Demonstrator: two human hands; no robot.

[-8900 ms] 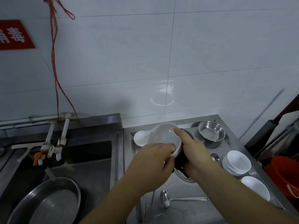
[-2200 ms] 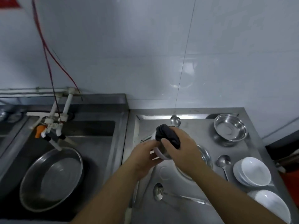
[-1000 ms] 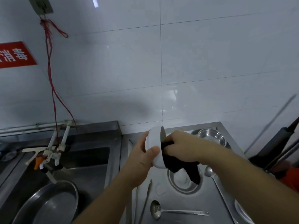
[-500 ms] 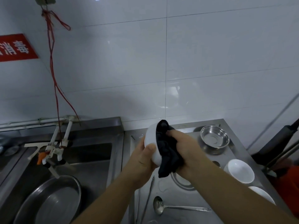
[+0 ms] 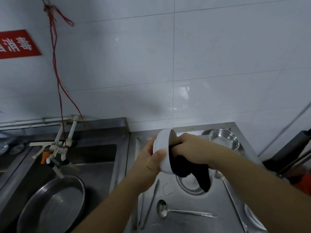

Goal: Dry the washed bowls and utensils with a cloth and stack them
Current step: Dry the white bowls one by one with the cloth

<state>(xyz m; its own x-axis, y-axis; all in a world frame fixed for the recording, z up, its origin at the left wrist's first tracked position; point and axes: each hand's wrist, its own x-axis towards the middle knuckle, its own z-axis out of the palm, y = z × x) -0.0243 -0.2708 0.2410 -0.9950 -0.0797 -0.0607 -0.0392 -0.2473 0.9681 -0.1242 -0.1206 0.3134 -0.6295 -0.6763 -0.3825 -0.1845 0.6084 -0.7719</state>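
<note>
A white bowl (image 5: 162, 148) is held on its side above the steel counter (image 5: 223, 204), its mouth facing right. My left hand (image 5: 149, 158) grips its outside, thumb over the near rim. My right hand (image 5: 190, 148) holds a black cloth (image 5: 190, 172) pushed into the bowl, and the cloth's tail hangs down over a steel dish (image 5: 188, 187). A steel spoon (image 5: 175, 211) lies on the counter near me. Metal chopsticks (image 5: 149, 204) lie to its left. An empty steel bowl (image 5: 223, 140) stands at the back right.
A sink (image 5: 94, 167) on the left holds a large steel basin (image 5: 52, 206) under a tap (image 5: 55, 152). A white bowl's rim (image 5: 252, 217) shows at the lower right behind my forearm. Dark handles (image 5: 289, 148) lean at the right edge.
The cloth has gone from draped over the bowl's rim to pushed inside it, with my right hand shifted right of the bowl. The view has tilted, hiding the stacked white bowls.
</note>
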